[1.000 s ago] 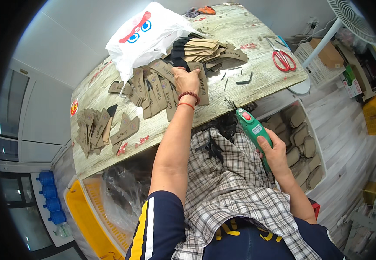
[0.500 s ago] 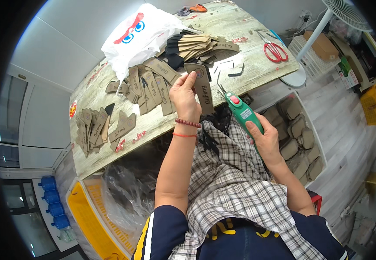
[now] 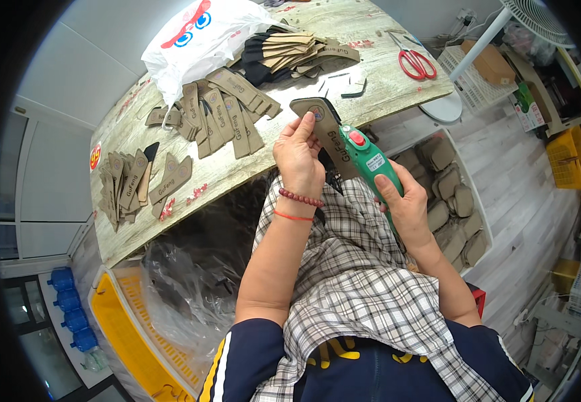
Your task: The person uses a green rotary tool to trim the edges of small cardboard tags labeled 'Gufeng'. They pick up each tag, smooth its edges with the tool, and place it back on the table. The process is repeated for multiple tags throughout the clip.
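Apparently, one brown piece is in work: your left hand pinches it, your right hand grips the green cutter. Which piles on the surface are finished, I cannot tell.

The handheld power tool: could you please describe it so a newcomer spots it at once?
Find the large whitish wood-grain table, then the right hand off its near edge. In that hand's grip is the handheld power tool, next to a brown printed strip. Its green body and red button set it apart from that strip and the red-handled scissors.
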Demonstrator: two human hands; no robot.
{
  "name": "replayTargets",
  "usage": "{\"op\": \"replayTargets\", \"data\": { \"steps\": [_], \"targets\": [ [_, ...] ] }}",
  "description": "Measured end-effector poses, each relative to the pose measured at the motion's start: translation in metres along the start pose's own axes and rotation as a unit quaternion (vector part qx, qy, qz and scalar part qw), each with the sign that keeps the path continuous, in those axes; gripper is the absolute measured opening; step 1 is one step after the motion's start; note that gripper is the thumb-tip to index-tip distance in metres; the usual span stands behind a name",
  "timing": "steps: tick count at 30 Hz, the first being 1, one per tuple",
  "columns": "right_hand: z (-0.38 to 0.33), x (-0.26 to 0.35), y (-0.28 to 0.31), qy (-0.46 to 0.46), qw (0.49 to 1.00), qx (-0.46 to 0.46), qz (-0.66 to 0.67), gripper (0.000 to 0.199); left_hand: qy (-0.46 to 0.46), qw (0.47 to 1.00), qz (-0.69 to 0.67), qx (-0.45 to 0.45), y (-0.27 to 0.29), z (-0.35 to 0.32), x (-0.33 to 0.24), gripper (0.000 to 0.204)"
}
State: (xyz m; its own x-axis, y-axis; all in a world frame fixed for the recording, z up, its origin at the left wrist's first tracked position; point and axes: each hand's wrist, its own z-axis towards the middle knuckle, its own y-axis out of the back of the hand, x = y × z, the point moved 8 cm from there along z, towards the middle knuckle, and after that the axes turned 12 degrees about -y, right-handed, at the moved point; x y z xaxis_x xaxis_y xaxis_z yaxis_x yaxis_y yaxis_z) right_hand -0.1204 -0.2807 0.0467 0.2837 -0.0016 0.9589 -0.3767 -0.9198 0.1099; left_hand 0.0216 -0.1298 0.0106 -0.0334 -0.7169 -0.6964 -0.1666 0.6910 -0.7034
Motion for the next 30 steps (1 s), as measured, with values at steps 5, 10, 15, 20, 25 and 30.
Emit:
{"op": "replayTargets", "data": {
  "steps": [5, 10, 15, 20, 25, 30],
  "targets": [
    [-0.001, 0.004, 0.0, 0.001, 1.0, 0.003, 0.002, 0.047, -0.003, 0.997, 0.042, 0.059, 0.006, -0.004, 0.007, 0.008],
    [0.001, 0.007, 0.002, 0.005, 1.0, 0.009, 0.003, 0.047, -0.009, 0.997, 0.056, 0.049, 0.001, -0.013, -0.003, 0.004],
    [0.0, 0.007, 0.004, 0.004, 1.0, 0.018, -0.001, 0.048, -0.091, 0.98, 0.148, 0.093, 0.003, -0.003, -0.023, 0.009],
    [-0.002, 0.002, 0.001, -0.007, 0.999, 0.039, 0.0, 0.05, -0.168, 0.958, 0.197, 0.124, 0.0, 0.007, -0.041, 0.012],
    [-0.004, 0.007, -0.004, -0.006, 0.999, 0.042, 0.017, 0.05, -0.189, 0.932, 0.264, 0.163, -0.007, 0.004, -0.049, 0.013],
    [-0.001, 0.01, -0.003, -0.002, 0.999, 0.051, -0.007, 0.047, -0.164, 0.915, 0.307, 0.204, -0.006, -0.002, -0.043, 0.013]
  ]
}}
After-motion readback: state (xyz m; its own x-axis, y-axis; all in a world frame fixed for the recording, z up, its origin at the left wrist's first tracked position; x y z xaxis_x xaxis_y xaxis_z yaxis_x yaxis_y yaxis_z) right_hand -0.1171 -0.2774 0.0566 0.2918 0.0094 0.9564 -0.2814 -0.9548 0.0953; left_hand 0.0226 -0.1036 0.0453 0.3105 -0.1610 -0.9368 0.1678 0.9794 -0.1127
